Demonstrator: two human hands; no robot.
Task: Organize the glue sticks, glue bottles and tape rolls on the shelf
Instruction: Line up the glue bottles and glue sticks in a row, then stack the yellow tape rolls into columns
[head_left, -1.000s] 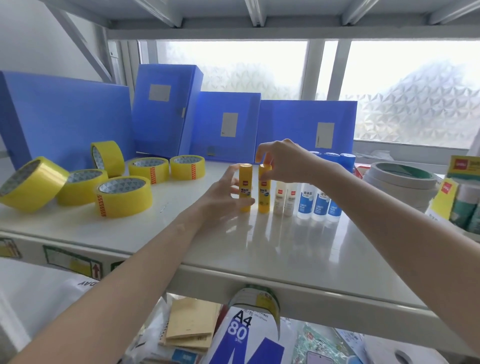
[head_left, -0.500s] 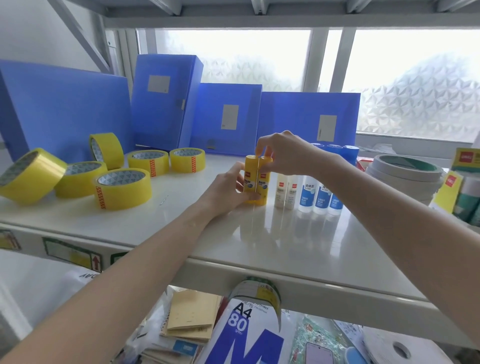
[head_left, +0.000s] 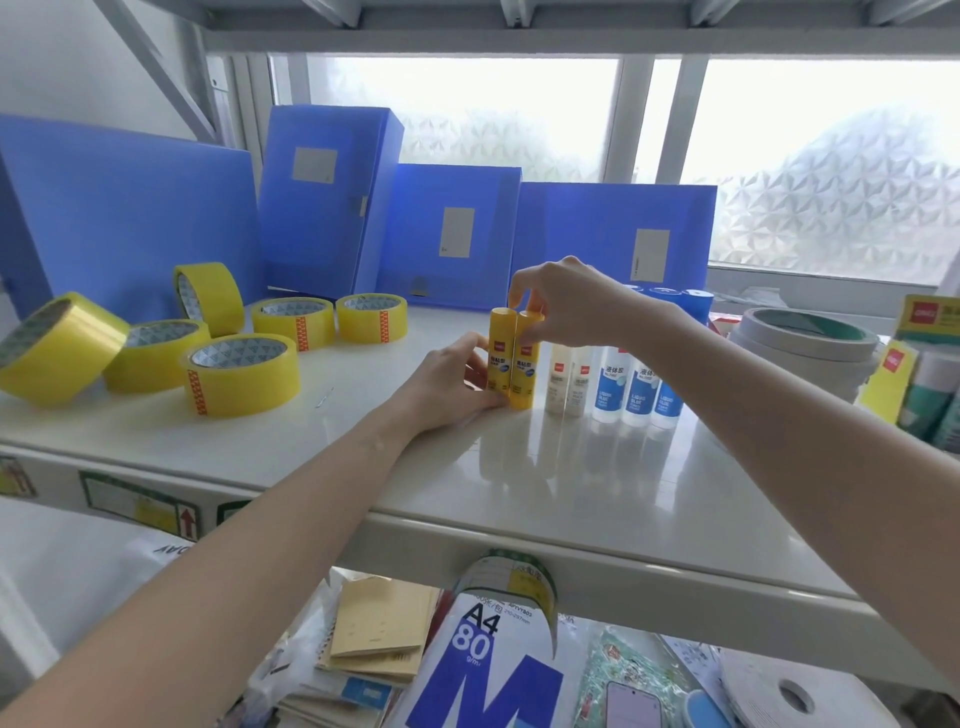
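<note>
Left hand (head_left: 452, 379) curled round the base of the outer yellow glue stick (head_left: 500, 356); right hand (head_left: 566, 306) pinching the cap of its twin (head_left: 524, 364) — both upright, touching, on the shelf (head_left: 519, 478). Just right of the hands, white glue sticks (head_left: 569, 382), then blue-labelled glue bottles (head_left: 636, 389) in a row. Well left, yellow tape rolls (head_left: 241, 371) scattered, one on edge. Step in hand: squaring the stick pair into the row. Next, probably — letting go without toppling, then gathering the rolls.

Yellow glue sticks (head_left: 511, 361), yellow tape rolls (head_left: 241, 374) with orange-red patterned strips, blue-capped white glue bottles (head_left: 636, 384), blue file boxes (head_left: 327, 197)
</note>
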